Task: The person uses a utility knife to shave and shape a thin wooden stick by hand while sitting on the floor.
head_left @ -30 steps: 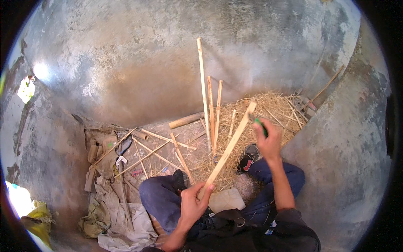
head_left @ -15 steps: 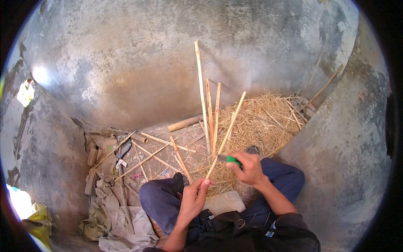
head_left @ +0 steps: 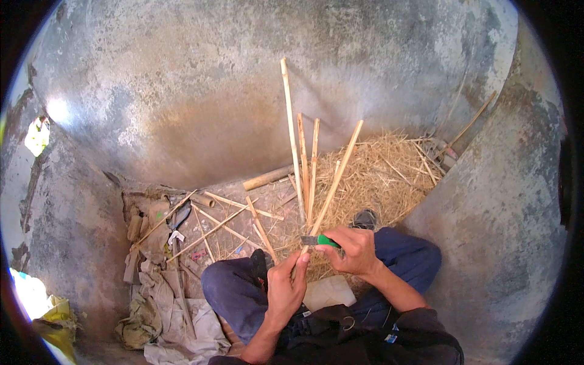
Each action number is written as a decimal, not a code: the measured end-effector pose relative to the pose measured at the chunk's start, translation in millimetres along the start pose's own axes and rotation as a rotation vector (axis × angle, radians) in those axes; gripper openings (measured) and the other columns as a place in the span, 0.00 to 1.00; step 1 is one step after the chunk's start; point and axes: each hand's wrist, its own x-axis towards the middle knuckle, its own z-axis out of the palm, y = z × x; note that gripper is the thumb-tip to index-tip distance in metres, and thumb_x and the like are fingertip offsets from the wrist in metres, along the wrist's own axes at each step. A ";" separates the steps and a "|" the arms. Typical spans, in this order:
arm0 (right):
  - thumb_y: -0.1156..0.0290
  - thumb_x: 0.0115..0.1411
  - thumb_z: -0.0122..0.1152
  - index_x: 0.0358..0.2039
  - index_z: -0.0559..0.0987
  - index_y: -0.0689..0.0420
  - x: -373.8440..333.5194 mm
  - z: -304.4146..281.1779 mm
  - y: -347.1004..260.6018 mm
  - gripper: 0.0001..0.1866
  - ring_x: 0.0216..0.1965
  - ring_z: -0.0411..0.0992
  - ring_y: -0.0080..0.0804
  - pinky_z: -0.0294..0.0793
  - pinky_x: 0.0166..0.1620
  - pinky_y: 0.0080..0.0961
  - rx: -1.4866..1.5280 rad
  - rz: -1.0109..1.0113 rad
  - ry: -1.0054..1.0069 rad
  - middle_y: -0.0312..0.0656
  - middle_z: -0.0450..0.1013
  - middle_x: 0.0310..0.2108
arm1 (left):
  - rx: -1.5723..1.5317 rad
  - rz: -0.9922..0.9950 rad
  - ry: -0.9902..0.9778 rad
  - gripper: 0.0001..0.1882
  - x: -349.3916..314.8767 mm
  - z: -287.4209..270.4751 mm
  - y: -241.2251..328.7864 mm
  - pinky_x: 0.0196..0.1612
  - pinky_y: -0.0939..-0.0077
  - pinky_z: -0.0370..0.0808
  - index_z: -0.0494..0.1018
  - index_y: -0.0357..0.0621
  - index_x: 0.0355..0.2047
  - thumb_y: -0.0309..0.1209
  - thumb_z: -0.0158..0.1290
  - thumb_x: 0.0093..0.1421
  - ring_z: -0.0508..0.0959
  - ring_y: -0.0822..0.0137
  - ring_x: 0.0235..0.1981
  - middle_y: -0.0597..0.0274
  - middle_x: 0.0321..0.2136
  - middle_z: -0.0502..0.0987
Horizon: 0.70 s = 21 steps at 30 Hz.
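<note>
- Black or very dark top (head_left: 377,345) worn; plain fabric, bunched at the waist.
- Sleeves (head_left: 421,322) ended near the elbow, dark like the top; whether cut short or rolled up can't be told.
- Left hand (head_left: 288,289), right hand (head_left: 354,250) and forearms (head_left: 398,289) left bare.
- Navy trousers (head_left: 232,293) worn, creased around the knees.
- Small blue-and-white patch (head_left: 391,338) seen on the top, person's right side.
- Thin pale ring-shaped detail (head_left: 348,320) seen at the waist; small white tag (head_left: 306,314) seen left of it.
- Dark grey shoe (head_left: 365,219) partly shown; other foot's black footwear (head_left: 259,267) partly hidden.
</note>
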 end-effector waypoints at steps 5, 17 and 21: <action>0.56 0.65 0.71 0.37 0.86 0.55 10.4 -3.7 0.6 0.14 0.23 0.81 0.40 0.78 0.26 0.34 -0.048 -0.039 -0.016 0.40 0.81 0.28 | -0.024 0.013 0.017 0.14 -0.4 -2.2 0.9 0.25 0.73 0.62 0.84 0.36 0.48 0.34 0.54 0.77 0.63 0.77 0.22 0.66 0.18 0.64; 0.53 0.75 0.59 0.46 0.85 0.62 50.7 -74.7 125.5 0.22 0.24 0.76 0.38 0.71 0.31 0.38 -0.194 0.481 0.316 0.47 0.75 0.21 | -0.025 -0.302 -0.206 0.21 -59.7 -25.4 -67.3 0.25 0.67 0.66 0.84 0.36 0.43 0.41 0.49 0.80 0.67 0.70 0.19 0.59 0.17 0.68; 0.53 0.75 0.58 0.45 0.83 0.61 31.1 -41.4 84.9 0.21 0.23 0.76 0.40 0.71 0.31 0.39 -0.008 0.441 0.125 0.47 0.75 0.24 | -0.209 -0.347 -0.232 0.28 -39.3 -25.6 -78.7 0.23 0.76 0.61 0.84 0.35 0.43 0.45 0.41 0.83 0.63 0.79 0.19 0.74 0.18 0.63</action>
